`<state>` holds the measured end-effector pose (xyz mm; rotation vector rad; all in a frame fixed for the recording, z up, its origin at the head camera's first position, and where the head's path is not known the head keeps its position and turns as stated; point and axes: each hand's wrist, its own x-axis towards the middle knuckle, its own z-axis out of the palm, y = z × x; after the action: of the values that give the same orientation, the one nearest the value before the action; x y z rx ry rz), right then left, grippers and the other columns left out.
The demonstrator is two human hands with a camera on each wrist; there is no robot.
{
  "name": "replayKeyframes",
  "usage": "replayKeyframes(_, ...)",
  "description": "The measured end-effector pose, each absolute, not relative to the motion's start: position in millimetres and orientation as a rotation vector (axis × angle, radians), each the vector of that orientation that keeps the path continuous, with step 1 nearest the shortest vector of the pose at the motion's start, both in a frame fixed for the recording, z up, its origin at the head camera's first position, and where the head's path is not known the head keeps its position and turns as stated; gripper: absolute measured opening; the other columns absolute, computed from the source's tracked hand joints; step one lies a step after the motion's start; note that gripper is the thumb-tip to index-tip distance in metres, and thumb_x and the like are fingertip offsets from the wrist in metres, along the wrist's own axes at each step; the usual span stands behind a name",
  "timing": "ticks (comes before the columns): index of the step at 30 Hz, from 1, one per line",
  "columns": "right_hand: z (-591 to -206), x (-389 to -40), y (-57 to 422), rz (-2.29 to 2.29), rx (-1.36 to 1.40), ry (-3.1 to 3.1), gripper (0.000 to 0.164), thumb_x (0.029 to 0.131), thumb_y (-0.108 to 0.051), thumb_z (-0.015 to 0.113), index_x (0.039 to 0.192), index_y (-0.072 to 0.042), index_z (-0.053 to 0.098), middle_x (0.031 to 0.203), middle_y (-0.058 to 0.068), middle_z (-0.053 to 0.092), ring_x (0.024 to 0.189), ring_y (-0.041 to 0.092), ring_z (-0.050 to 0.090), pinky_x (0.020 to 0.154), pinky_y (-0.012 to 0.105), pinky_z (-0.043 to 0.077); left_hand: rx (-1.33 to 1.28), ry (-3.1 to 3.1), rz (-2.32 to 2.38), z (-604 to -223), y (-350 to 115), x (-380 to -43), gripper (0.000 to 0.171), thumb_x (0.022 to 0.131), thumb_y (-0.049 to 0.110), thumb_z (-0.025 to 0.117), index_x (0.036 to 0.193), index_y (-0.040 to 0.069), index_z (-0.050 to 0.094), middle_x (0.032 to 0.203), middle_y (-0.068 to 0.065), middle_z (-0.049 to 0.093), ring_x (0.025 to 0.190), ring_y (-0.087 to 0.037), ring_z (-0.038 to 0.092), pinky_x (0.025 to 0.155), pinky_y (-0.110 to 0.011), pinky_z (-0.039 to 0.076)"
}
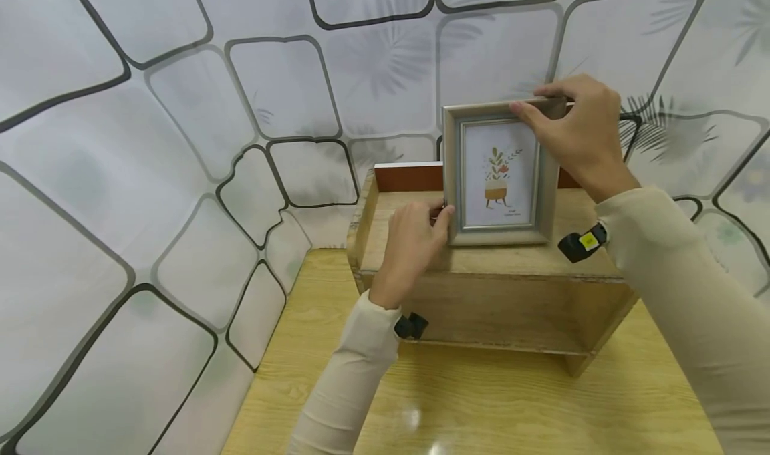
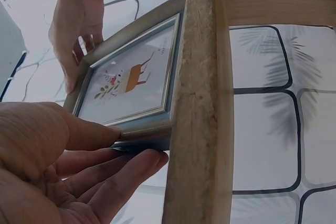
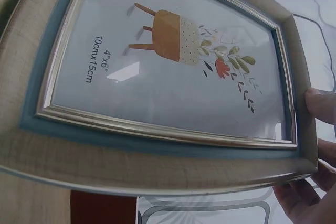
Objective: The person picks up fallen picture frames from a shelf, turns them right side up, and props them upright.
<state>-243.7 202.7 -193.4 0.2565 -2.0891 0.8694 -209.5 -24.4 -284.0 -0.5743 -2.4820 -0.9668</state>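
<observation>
A picture frame [image 1: 499, 174] with a plant-pot print stands upright on the top board of a small wooden shelf [image 1: 409, 258]. My left hand [image 1: 415, 244] pinches its lower left side, thumb in front and fingers behind, as the left wrist view shows. At the frame's upper right corner, my right hand [image 1: 580, 131] grips the top edge between thumb and fingers. In the right wrist view the frame's glass [image 3: 157, 72] fills most of the picture, and the right fingertips [image 3: 321, 106] touch its edge.
A reddish-brown back panel [image 1: 409, 178] with a white top edge rises behind the shelf's top. The shelf has an open compartment [image 1: 493, 311] below and stands on a yellow wood-grain table [image 1: 469, 401]. Patterned wall covering [image 1: 385, 61] lies close behind and to the left.
</observation>
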Motion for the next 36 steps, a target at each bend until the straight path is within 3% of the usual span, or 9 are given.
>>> replayKeyframes(6,-195.2,-241.5,201.1,0.841,0.228,-2.067,0.043,0.088,-0.034,0.080,0.109,0.003,0.076,0.103,0.021,0.074,0.084,0.002,0.050,0.079,0.021,0.034,-0.549,-2.491,-0.969,-284.5,-22.9,-210.6,0.019,0.101,0.020,0.064,0.096,0.008,0.079,0.090,-0.003,0.077,0.081,-0.016,0.071,0.071,-0.036,0.054)
replayKeyframes(9,-195.5,-241.7,201.0,0.839,0.248,-2.053,0.042,0.088,-0.032,0.080,0.108,0.005,0.075,0.102,0.023,0.073,0.086,0.012,0.053,0.086,0.029,0.037,-0.534,-2.493,-0.986,-284.8,-22.2,-210.2,0.019,0.101,0.019,0.065,0.104,0.008,0.079,0.097,-0.004,0.077,0.087,-0.017,0.073,0.076,-0.036,0.056)
replayKeyframes(13,-195.7,-241.2,201.0,0.852,0.255,-2.057,0.041,0.089,-0.031,0.079,0.109,0.005,0.075,0.103,0.023,0.072,0.087,0.015,0.051,0.093,0.038,0.037,-0.528,-2.491,-1.009,-284.8,-21.5,-209.2,0.022,0.101,0.019,0.065,0.113,0.005,0.077,0.103,-0.007,0.077,0.095,-0.019,0.073,0.082,-0.037,0.057)
replayKeyframes(21,-196.2,-240.6,201.4,0.879,0.259,-2.083,0.042,0.090,-0.030,0.078,0.112,0.005,0.073,0.110,0.024,0.071,0.104,0.036,0.060,0.100,0.041,0.038,-0.526,-2.481,-1.013,-284.6,-21.6,-207.9,0.022,0.100,0.019,0.065,0.112,0.004,0.077,0.103,-0.008,0.077,0.094,-0.020,0.074,0.082,-0.038,0.057)
replayKeyframes(28,-195.7,-241.4,201.4,0.881,0.274,-2.091,0.043,0.091,-0.030,0.077,0.114,0.005,0.073,0.113,0.024,0.071,0.110,0.038,0.061,0.106,0.043,0.037,-0.505,-2.473,-1.014,-283.5,-22.8,-207.1,0.025,0.100,0.021,0.066,0.113,0.002,0.076,0.104,-0.009,0.077,0.094,-0.019,0.074,0.084,-0.037,0.057)
replayKeyframes(33,-193.4,-226.6,210.7,0.826,0.331,-2.060,0.040,0.093,-0.027,0.073,0.118,0.003,0.071,0.120,0.022,0.069,0.109,0.037,0.058,0.103,0.040,0.034,-0.532,-2.286,-0.997,-282.8,-33.6,-192.4,0.037,0.102,0.027,0.063,0.125,-0.002,0.069,0.106,-0.012,0.076,0.089,-0.019,0.076,0.079,-0.028,0.059)
replayKeyframes(36,-191.4,-209.5,225.6,0.756,0.356,-2.000,0.036,0.092,-0.023,0.071,0.118,0.001,0.072,0.121,0.020,0.070,0.104,0.016,0.058,0.100,0.035,0.035,-0.601,-2.088,-0.958,-281.3,-48.3,-174.2,0.036,0.101,0.024,0.064,0.126,-0.002,0.068,0.107,-0.011,0.076,0.089,-0.021,0.076,0.074,-0.028,0.059)
